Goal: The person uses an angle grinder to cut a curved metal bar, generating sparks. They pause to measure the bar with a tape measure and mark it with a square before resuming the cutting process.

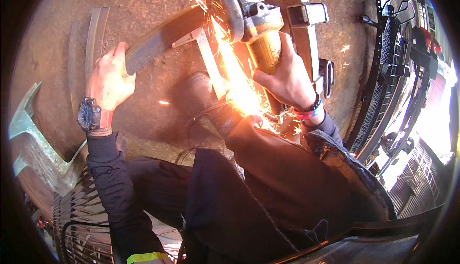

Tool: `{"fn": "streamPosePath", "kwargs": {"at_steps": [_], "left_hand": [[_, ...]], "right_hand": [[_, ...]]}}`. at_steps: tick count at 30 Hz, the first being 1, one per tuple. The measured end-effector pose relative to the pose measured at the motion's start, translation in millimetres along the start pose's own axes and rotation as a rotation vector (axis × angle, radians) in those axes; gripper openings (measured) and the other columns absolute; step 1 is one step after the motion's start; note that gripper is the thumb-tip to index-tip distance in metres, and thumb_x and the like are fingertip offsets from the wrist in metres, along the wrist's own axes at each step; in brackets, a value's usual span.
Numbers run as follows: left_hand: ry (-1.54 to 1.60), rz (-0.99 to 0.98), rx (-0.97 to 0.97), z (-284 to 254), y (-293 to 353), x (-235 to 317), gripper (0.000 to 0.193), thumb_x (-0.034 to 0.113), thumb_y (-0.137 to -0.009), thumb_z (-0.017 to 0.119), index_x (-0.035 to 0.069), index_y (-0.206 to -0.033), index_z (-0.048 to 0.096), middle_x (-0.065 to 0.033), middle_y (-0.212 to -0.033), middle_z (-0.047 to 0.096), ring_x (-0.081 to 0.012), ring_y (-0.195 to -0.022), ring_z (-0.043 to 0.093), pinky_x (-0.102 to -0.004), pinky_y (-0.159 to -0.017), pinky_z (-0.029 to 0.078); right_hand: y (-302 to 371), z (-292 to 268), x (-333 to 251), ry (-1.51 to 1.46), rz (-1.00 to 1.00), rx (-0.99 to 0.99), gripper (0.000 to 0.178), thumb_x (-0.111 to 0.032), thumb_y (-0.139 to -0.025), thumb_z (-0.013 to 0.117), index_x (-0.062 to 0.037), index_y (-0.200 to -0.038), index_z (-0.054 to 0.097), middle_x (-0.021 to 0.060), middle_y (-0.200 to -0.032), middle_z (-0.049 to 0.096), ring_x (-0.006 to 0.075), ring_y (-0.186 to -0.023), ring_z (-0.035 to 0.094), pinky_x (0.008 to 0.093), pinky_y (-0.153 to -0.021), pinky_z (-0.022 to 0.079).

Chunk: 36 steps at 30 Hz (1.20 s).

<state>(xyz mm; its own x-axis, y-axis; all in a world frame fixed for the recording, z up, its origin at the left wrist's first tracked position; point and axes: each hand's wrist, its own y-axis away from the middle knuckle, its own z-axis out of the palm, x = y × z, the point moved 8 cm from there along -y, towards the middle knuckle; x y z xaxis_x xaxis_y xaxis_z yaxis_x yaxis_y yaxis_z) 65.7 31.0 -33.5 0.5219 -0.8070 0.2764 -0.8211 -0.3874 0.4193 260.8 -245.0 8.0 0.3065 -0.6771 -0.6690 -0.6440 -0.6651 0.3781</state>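
Note:
My right hand (290, 79) is wrapped round the yellow body of an angle grinder (262, 27), its guard facing left. My left hand (110, 79) grips the near end of a flat dark metal bar (165, 38). The bar slants up and rightward to the grinder's disc side, where the contact is hidden by glare and the guard. A bright stream of sparks (242, 91) pours from there down toward my trouser leg (268, 149). On my left wrist is a dark watch (89, 114); bands circle the right one.
Below the bar stands a pale metal strip (209, 63). A metal post with a bracket (306, 15) is right of the grinder. Black mesh-panelled frames (378, 82) line the right side. A bent shiny metal piece (43, 144) and a long flat strip (97, 34) lie at left.

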Motion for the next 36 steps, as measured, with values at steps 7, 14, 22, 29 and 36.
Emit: {"fn": "streamPosePath", "kwargs": {"at_steps": [7, 14, 22, 29, 36], "left_hand": [[0.014, 0.001, 0.038, -8.6, -1.0, 8.3, 0.041, 0.008, -0.078, 0.067, 0.001, -0.117, 0.054, -0.0265, -0.108, 0.065, -0.0460, -0.103, 0.062, -0.0494, -0.086, 0.052], [0.008, 0.072, 0.076, -6.4, 0.6, 7.9, 0.051, 0.006, -0.074, 0.072, -0.001, -0.121, 0.054, -0.0267, -0.110, 0.066, -0.0439, -0.102, 0.065, -0.0476, -0.086, 0.054], [0.060, 0.087, 0.111, -4.2, -1.0, 6.9, 0.051, 0.005, -0.074, 0.073, -0.002, -0.121, 0.054, -0.0255, -0.109, 0.066, -0.0442, -0.101, 0.064, -0.0476, -0.085, 0.054], [0.022, 0.159, 0.178, 5.3, 1.6, -4.8, 0.056, 0.005, -0.075, 0.074, -0.001, -0.126, 0.052, -0.0243, -0.111, 0.065, -0.0437, -0.106, 0.062, -0.0466, -0.089, 0.053], [0.008, 0.119, 0.158, 2.3, 2.8, -1.2, 0.057, 0.007, -0.075, 0.075, -0.003, -0.127, 0.052, -0.0259, -0.109, 0.066, -0.0428, -0.103, 0.064, -0.0472, -0.088, 0.054]], "right_hand": [[8.8, -0.3, 3.7, 0.016, -0.042, 0.007, 0.075, -0.020, -0.072, 0.074, 0.0021, -0.132, 0.035, 0.0313, -0.091, 0.067, 0.0484, -0.088, 0.067, 0.0502, -0.074, 0.055], [15.8, 3.6, 11.1, -0.003, -0.024, 0.014, 0.073, -0.018, -0.073, 0.073, 0.0026, -0.132, 0.036, 0.0307, -0.090, 0.067, 0.0467, -0.086, 0.068, 0.0494, -0.073, 0.055], [14.6, 5.2, 12.7, -0.010, 0.008, 0.006, 0.074, -0.018, -0.072, 0.073, 0.0041, -0.132, 0.035, 0.0292, -0.092, 0.069, 0.0449, -0.088, 0.069, 0.0474, -0.074, 0.056], [12.0, 11.8, 17.2, -0.038, 0.013, -0.008, 0.075, -0.018, -0.071, 0.075, 0.0034, -0.131, 0.036, 0.0248, -0.089, 0.069, 0.0380, -0.078, 0.070, 0.0439, -0.069, 0.055], [10.5, 11.9, 14.4, 0.000, -0.055, 0.021, 0.077, -0.018, -0.071, 0.076, 0.0036, -0.132, 0.036, 0.0245, -0.092, 0.069, 0.0368, -0.079, 0.070, 0.0434, -0.072, 0.056]]}}
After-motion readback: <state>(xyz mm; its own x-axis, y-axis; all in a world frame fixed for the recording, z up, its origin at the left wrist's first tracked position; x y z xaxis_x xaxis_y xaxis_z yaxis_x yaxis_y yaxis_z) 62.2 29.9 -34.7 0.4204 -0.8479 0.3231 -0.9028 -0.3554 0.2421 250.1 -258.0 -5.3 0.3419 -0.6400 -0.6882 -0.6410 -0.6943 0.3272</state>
